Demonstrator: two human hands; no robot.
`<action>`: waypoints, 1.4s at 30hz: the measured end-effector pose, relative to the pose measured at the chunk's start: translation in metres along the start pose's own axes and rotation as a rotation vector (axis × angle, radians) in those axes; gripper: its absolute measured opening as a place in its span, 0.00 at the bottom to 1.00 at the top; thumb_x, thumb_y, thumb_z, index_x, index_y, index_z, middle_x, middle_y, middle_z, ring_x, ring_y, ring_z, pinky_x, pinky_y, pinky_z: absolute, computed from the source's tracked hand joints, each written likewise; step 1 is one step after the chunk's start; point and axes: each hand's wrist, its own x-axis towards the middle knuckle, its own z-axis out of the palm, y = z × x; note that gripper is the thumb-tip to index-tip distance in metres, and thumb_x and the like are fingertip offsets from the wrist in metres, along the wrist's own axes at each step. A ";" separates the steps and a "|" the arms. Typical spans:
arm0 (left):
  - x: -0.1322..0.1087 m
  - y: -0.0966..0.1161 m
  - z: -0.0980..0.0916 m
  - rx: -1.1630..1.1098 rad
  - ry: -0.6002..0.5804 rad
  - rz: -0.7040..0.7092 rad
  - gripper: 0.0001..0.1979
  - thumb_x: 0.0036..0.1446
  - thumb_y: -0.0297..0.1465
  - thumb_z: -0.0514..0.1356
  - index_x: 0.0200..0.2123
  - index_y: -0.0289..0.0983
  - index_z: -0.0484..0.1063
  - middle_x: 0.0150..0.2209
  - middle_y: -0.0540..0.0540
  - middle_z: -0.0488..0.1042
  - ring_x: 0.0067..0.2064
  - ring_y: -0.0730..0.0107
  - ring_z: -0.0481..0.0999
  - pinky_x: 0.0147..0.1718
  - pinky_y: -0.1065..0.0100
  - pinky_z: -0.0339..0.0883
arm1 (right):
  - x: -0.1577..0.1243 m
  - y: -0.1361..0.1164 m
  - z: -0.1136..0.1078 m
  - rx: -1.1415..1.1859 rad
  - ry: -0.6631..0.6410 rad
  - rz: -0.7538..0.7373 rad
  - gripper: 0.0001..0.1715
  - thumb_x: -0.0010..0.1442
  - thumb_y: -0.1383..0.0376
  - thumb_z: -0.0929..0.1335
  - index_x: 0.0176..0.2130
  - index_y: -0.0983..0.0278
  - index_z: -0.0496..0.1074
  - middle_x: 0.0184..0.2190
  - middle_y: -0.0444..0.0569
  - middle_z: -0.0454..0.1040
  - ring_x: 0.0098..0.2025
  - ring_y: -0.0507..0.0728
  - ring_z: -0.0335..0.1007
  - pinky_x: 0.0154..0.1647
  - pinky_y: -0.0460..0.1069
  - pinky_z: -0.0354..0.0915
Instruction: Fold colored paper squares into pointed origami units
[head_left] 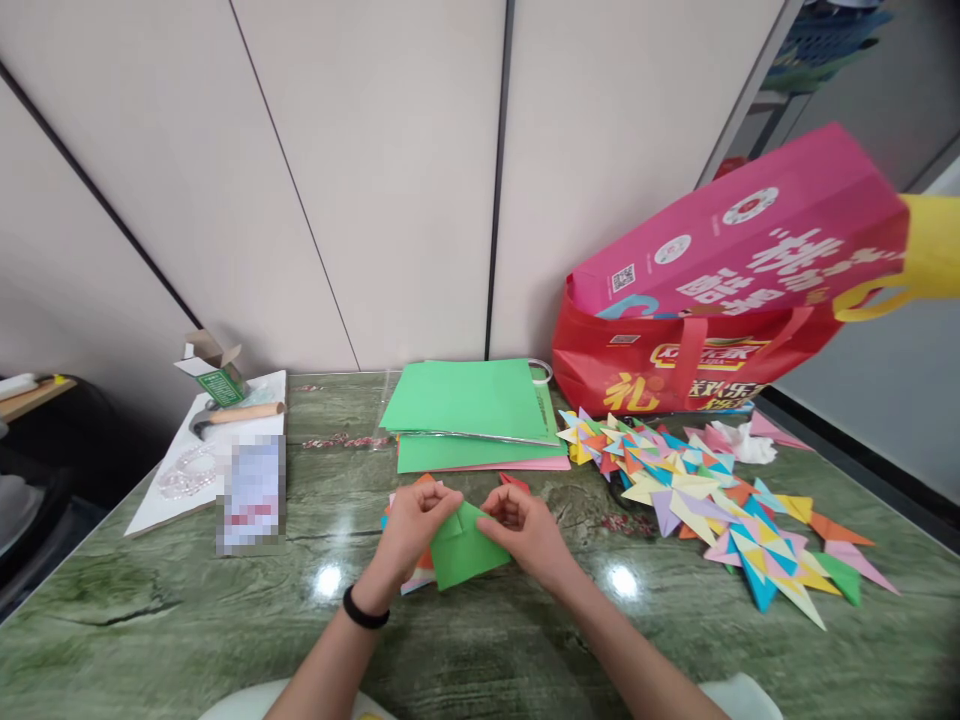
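Between my two hands is a green sheet of paper (pixel 469 555) with folded upper corners, held up over the table. My left hand (pixel 414 520) pinches its upper left edge, and a black band circles that wrist. Thumb and fingers of my right hand (pixel 525 525) are closed on its right edge. Behind my left hand, partly hidden, lie some coloured papers (pixel 421 575). A red folded piece (pixel 515 483) shows just beyond my right hand. Farther back rests a stack of green paper (pixel 465 400), with a pink sheet peeking out underneath.
On the right, many folded paper pieces (pixel 697 490) are heaped before a red bag (pixel 675 360) holding a pink box (pixel 750 230). At the left are a white board (pixel 169 485), a hammer (pixel 240 413), a small green box (pixel 217 375) and a blurred-out packet (pixel 255 495).
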 end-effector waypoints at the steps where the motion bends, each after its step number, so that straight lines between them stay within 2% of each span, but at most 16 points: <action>1: 0.000 0.000 0.002 0.009 -0.013 0.011 0.14 0.41 0.39 0.63 0.20 0.32 0.70 0.21 0.49 0.71 0.23 0.75 0.66 0.23 0.74 0.58 | 0.000 0.001 0.000 -0.002 0.009 0.000 0.12 0.43 0.62 0.71 0.27 0.64 0.66 0.24 0.44 0.70 0.28 0.53 0.67 0.28 0.46 0.63; 5: 0.000 0.002 -0.001 0.059 -0.014 0.109 0.12 0.43 0.38 0.62 0.25 0.33 0.73 0.24 0.47 0.72 0.26 0.72 0.69 0.27 0.72 0.61 | 0.000 0.000 -0.003 0.002 0.054 -0.013 0.12 0.45 0.62 0.70 0.31 0.65 0.70 0.27 0.47 0.72 0.30 0.54 0.68 0.29 0.47 0.63; 7: 0.000 0.004 -0.004 0.133 0.035 0.209 0.12 0.43 0.36 0.63 0.28 0.34 0.74 0.25 0.47 0.73 0.28 0.71 0.69 0.29 0.71 0.63 | 0.000 -0.004 -0.005 -0.044 0.088 -0.042 0.10 0.48 0.62 0.68 0.30 0.66 0.71 0.27 0.48 0.73 0.29 0.54 0.68 0.28 0.47 0.63; 9: -0.002 0.007 -0.007 0.206 0.085 0.287 0.12 0.44 0.35 0.63 0.31 0.34 0.75 0.22 0.50 0.70 0.25 0.73 0.68 0.27 0.72 0.62 | -0.002 -0.009 -0.007 -0.129 0.153 -0.109 0.07 0.50 0.64 0.67 0.29 0.66 0.72 0.27 0.48 0.73 0.29 0.55 0.68 0.29 0.47 0.63; 10: -0.004 0.009 -0.006 0.205 0.079 0.275 0.12 0.44 0.35 0.62 0.32 0.34 0.75 0.19 0.51 0.68 0.23 0.75 0.66 0.24 0.73 0.61 | -0.003 -0.011 -0.007 -0.181 0.183 -0.169 0.06 0.51 0.65 0.66 0.29 0.65 0.72 0.28 0.48 0.73 0.30 0.55 0.68 0.31 0.48 0.63; 13: -0.009 0.012 -0.001 0.097 -0.101 0.135 0.18 0.45 0.34 0.62 0.41 0.34 0.72 0.18 0.52 0.71 0.18 0.75 0.67 0.20 0.73 0.64 | -0.006 -0.014 -0.008 -0.322 0.218 -0.416 0.06 0.53 0.69 0.65 0.30 0.63 0.72 0.29 0.48 0.72 0.34 0.55 0.68 0.36 0.49 0.63; 17: -0.011 0.011 0.006 0.022 -0.101 0.152 0.11 0.42 0.31 0.64 0.33 0.36 0.77 0.26 0.47 0.78 0.27 0.69 0.75 0.28 0.70 0.70 | -0.007 -0.011 -0.007 -0.496 0.224 -0.696 0.10 0.54 0.71 0.65 0.33 0.60 0.73 0.29 0.47 0.71 0.35 0.55 0.67 0.41 0.53 0.63; 21: -0.009 0.009 0.005 0.041 -0.016 0.209 0.04 0.41 0.29 0.64 0.25 0.37 0.78 0.24 0.47 0.78 0.26 0.68 0.76 0.28 0.70 0.71 | -0.007 -0.009 -0.006 -0.562 0.224 -0.817 0.12 0.54 0.72 0.66 0.36 0.58 0.73 0.29 0.46 0.70 0.34 0.54 0.66 0.47 0.57 0.61; 23: -0.008 0.009 0.003 0.057 0.012 0.245 0.04 0.41 0.28 0.64 0.25 0.38 0.79 0.24 0.48 0.78 0.26 0.67 0.77 0.28 0.71 0.71 | -0.008 -0.011 -0.006 -0.522 0.254 -0.797 0.10 0.53 0.71 0.67 0.36 0.59 0.73 0.32 0.48 0.70 0.37 0.55 0.66 0.46 0.56 0.61; 26: -0.008 0.009 0.001 0.091 0.038 0.291 0.04 0.42 0.27 0.64 0.25 0.39 0.79 0.24 0.47 0.79 0.27 0.67 0.77 0.29 0.71 0.70 | -0.009 -0.015 -0.006 -0.416 0.292 -0.685 0.05 0.52 0.69 0.68 0.32 0.60 0.74 0.38 0.51 0.68 0.44 0.58 0.64 0.44 0.55 0.62; 30: -0.010 0.010 0.001 0.143 0.039 0.340 0.04 0.43 0.27 0.63 0.25 0.39 0.79 0.25 0.47 0.79 0.28 0.68 0.77 0.29 0.72 0.69 | -0.007 -0.015 -0.007 -0.227 0.241 -0.486 0.04 0.48 0.65 0.71 0.29 0.60 0.75 0.47 0.52 0.64 0.50 0.60 0.61 0.50 0.55 0.59; 32: -0.012 0.012 0.002 0.150 0.009 0.346 0.04 0.43 0.27 0.63 0.25 0.39 0.79 0.25 0.47 0.79 0.28 0.68 0.77 0.29 0.73 0.69 | -0.005 -0.014 -0.007 -0.117 0.221 -0.384 0.05 0.45 0.63 0.72 0.27 0.62 0.74 0.49 0.53 0.64 0.52 0.61 0.60 0.50 0.54 0.60; 34: -0.013 0.013 0.003 0.140 -0.024 0.334 0.04 0.43 0.26 0.63 0.25 0.38 0.79 0.26 0.46 0.79 0.28 0.68 0.77 0.29 0.73 0.69 | -0.004 -0.013 -0.007 -0.012 0.198 -0.261 0.08 0.42 0.61 0.73 0.23 0.63 0.73 0.43 0.53 0.69 0.47 0.61 0.65 0.42 0.52 0.64; 37: -0.014 0.014 0.006 0.107 -0.043 0.289 0.04 0.43 0.27 0.63 0.25 0.37 0.79 0.26 0.45 0.79 0.29 0.66 0.77 0.29 0.71 0.70 | -0.004 -0.015 -0.006 0.076 0.159 -0.099 0.11 0.40 0.60 0.73 0.22 0.65 0.71 0.26 0.48 0.72 0.30 0.55 0.68 0.29 0.47 0.65; 39: -0.014 0.014 0.008 0.055 -0.051 0.247 0.04 0.43 0.27 0.63 0.26 0.36 0.78 0.26 0.45 0.79 0.29 0.65 0.78 0.30 0.70 0.71 | -0.005 -0.017 -0.005 0.091 0.171 -0.065 0.11 0.41 0.61 0.73 0.22 0.66 0.71 0.21 0.44 0.69 0.25 0.52 0.65 0.27 0.46 0.64; 42: -0.014 0.013 0.010 -0.050 -0.078 0.181 0.07 0.41 0.27 0.64 0.29 0.35 0.77 0.27 0.45 0.79 0.30 0.63 0.78 0.32 0.68 0.72 | -0.005 -0.018 -0.004 0.093 0.202 -0.066 0.11 0.41 0.61 0.72 0.22 0.66 0.70 0.20 0.44 0.69 0.24 0.51 0.64 0.26 0.45 0.63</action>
